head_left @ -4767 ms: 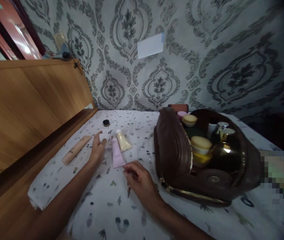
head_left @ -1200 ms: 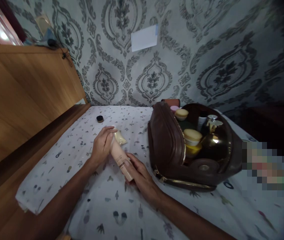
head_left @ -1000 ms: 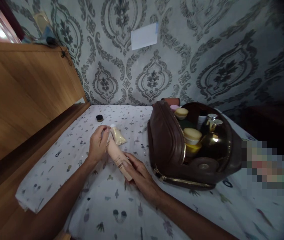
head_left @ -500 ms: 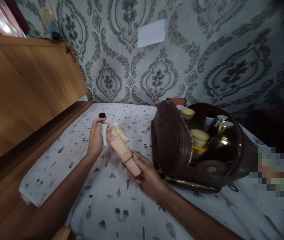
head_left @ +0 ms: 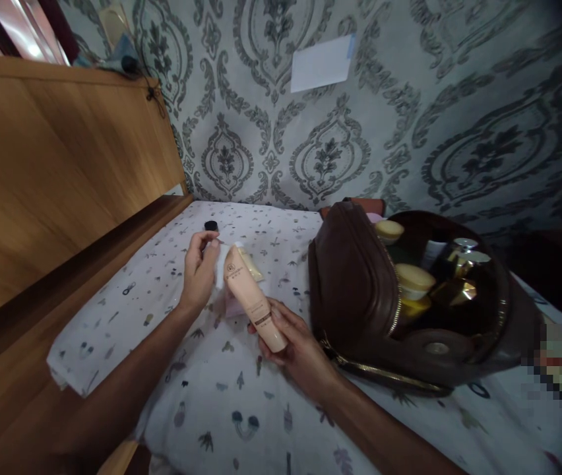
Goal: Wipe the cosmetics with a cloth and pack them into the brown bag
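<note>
My right hand point(head_left: 293, 340) is wrapped round the lower end of a beige cosmetic tube point(head_left: 249, 290), which it holds tilted, its printed side up. To the left of the tube's upper end is my left hand point(head_left: 199, 267). Its thumb and fingers are curled together; whatever lies between them, if anything, is too small to make out. A white tube-like item point(head_left: 220, 264) shows beside those fingers, partly hidden. Just past the fingertips stands a black lid point(head_left: 210, 226). Behind the beige tube lie a small pale-yellow tube point(head_left: 252, 265) and a pink item point(head_left: 234, 305), both partly covered.
An open brown leather bag point(head_left: 345, 277) stands at the right, with several jars and bottles in it, including a yellow-lidded jar point(head_left: 414, 280). A patterned white sheet point(head_left: 246, 389) covers the surface. A wooden panel point(head_left: 63, 132) borders the left; a papered wall point(head_left: 271, 132) rises behind.
The view has shifted slightly, so the scene sits a little further right. My left hand has turned a little, its thumb now nearer its fingers. The beige tube stays in my right hand.
</note>
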{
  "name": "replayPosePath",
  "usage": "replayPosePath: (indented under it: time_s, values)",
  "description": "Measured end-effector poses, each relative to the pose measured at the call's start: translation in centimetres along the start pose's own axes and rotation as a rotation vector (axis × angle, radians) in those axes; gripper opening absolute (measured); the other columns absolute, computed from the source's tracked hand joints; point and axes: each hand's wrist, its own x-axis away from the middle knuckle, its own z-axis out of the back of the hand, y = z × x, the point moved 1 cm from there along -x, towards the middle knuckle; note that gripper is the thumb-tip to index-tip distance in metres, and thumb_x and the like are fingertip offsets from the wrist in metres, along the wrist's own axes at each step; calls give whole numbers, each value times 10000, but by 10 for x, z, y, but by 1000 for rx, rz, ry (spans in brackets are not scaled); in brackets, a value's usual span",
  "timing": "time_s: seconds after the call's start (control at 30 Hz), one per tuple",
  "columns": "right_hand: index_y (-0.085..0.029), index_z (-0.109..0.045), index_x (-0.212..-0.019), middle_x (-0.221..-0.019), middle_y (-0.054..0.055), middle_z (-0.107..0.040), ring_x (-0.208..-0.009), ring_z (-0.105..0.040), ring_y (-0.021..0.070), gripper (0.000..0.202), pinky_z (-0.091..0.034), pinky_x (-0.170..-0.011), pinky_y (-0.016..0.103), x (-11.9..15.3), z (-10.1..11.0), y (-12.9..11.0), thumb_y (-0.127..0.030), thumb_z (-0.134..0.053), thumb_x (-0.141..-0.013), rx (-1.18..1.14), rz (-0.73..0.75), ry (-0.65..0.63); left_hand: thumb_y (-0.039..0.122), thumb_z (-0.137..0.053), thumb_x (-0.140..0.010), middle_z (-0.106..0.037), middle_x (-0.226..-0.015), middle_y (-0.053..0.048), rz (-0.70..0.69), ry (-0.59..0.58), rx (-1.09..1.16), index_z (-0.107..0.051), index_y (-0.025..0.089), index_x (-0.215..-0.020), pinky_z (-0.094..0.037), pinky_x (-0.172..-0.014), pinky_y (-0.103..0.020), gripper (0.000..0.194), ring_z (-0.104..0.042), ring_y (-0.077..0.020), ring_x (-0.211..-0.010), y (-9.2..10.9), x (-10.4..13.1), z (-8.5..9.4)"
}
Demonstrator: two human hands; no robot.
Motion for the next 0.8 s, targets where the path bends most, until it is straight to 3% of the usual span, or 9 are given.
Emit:
replayPosePath:
  time_s: [0.2,0.4,0.67,0.8]
  values:
    - [-186,-631,-1097,-752,49,-682,-450,-493,80,506,-238,-395,176,0,0,0,-534,-751,-749,-9,14,-20,311,-566,-885,-567,-996,-34,-77,18,-79,-544,222,-1030,-410,-930,-323,172,-542,-179,-993,10,2,-2]
    - [-181,-633,-1077,-758,48,-677,-458,-497,78,497,-238,-396,171,1,-1,-2,-537,-750,-749,-6,-3,-18,277,-595,-863,-548,-989,-28,-106,24,-72,-478,241,-1093,-406,-966,-348,261,-558,-176,-1010,8,4,-4]
    - [-194,-623,-1137,-757,52,-678,-458,-499,86,526,-230,-392,174,0,0,1,-519,-756,-746,-26,0,13,350,-599,-867,-523,-1091,-39,-23,23,-33,-448,242,-1110,-313,-1073,-357,306,-492,-184,-1133,-3,10,-10]
    - [-206,-622,-1142,-775,49,-677,-487,-533,100,524,-251,-401,177,-1,1,1,-506,-767,-738,-41,7,42,397,-603,-866,-508,-1061,-23,138,10,-62,-449,242,-1149,-390,-960,-315,357,-515,-192,-1059,-1,15,-12]
